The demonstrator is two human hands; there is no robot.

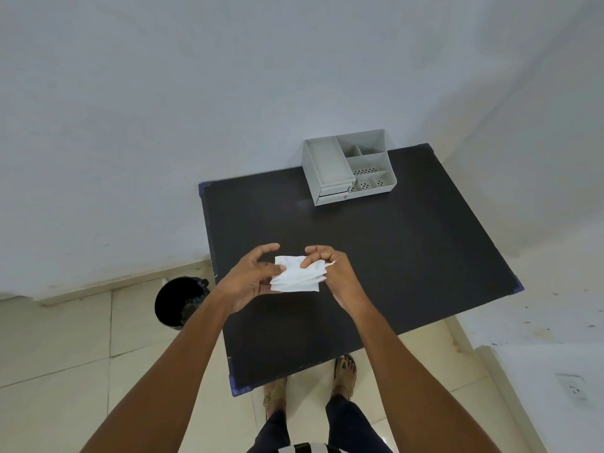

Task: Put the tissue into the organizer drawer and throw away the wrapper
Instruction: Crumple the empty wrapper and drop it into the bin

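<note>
A white tissue pack [299, 278] is held above the near part of the black table [376, 256]. My left hand [251, 279] grips its left side from below and my right hand [330, 269] pinches its right end. I cannot tell the wrapper from the tissue. The grey organizer [346, 166] stands at the table's far edge against the wall. Its two small drawers [333, 195] at the front left look shut.
A black waste bin [179, 304] stands on the tiled floor left of the table. White walls close the far side and the right, with a socket [573, 389] low on the right wall. My feet in sandals are at the table's near edge.
</note>
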